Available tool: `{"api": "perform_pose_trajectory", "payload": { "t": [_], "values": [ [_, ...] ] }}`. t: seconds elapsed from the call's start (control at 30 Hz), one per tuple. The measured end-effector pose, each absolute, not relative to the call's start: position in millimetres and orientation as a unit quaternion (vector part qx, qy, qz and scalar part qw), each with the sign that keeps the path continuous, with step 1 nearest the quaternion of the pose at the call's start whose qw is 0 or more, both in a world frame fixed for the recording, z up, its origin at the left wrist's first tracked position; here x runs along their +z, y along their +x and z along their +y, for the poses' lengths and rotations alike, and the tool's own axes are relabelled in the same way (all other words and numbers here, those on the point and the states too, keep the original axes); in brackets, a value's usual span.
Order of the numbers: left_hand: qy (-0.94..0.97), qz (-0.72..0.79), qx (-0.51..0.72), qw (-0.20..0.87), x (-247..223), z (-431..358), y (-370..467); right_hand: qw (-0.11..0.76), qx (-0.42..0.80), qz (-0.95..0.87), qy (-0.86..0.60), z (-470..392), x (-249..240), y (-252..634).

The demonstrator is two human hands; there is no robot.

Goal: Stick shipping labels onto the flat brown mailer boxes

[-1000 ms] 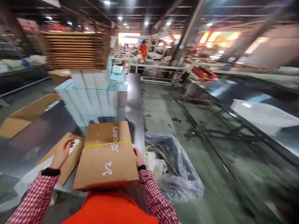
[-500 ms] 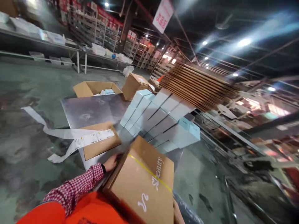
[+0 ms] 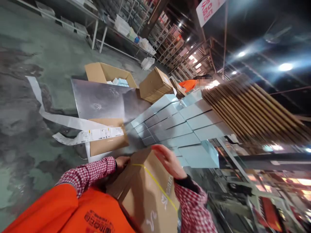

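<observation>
A brown cardboard box [image 3: 148, 194] with white print and a yellow band across it stands tilted in front of my body. My left hand [image 3: 122, 162] grips its far left side, fingers partly hidden in shadow. My right hand [image 3: 168, 160] lies across its upper far edge with fingers stretched out and slightly blurred. To the left, a flat brown carton [image 3: 109, 149] carries a long white strip of printed labels [image 3: 102, 134]. Just beyond my hands rises a stack of pale blue boxes [image 3: 175, 126].
A grey metal tabletop [image 3: 97, 100] lies ahead. Behind it are an open carton [image 3: 94, 72] with small pale boxes and a bundle of folded cardboard [image 3: 155, 85]. More flat cardboard [image 3: 255, 110] is piled on the right. Another person in orange [image 3: 188, 84] is beyond the stack.
My right hand has moved from the box's lower right side up to its far edge. The left hand stays at the left side. The view has tilted, and another person shows more.
</observation>
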State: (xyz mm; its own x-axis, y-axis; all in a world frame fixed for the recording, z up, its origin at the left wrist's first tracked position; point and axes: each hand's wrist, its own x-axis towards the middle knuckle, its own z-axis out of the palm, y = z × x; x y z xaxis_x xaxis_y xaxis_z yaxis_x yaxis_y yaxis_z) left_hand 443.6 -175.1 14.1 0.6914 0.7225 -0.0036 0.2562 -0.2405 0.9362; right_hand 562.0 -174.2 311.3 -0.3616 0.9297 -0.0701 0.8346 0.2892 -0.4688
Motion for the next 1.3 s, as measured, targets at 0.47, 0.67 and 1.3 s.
{"api": "perform_pose_trajectory", "payload": {
  "t": [0.47,0.67,1.3],
  "values": [
    [0.777,0.265,0.218,0.527,1.1,-160.7,433.5,-0.204,0.249,-0.753,-0.573,-123.1,147.9,514.1],
    [0.762,0.268,0.263,0.528,-3.6,-173.8,428.8,-0.24,0.247,-0.737,-0.582,-134.5,125.8,532.1],
    [0.658,0.261,0.241,0.664,-12.5,-172.2,417.7,-0.369,0.227,-0.696,-0.573,-127.8,129.0,509.4]
  ]
}}
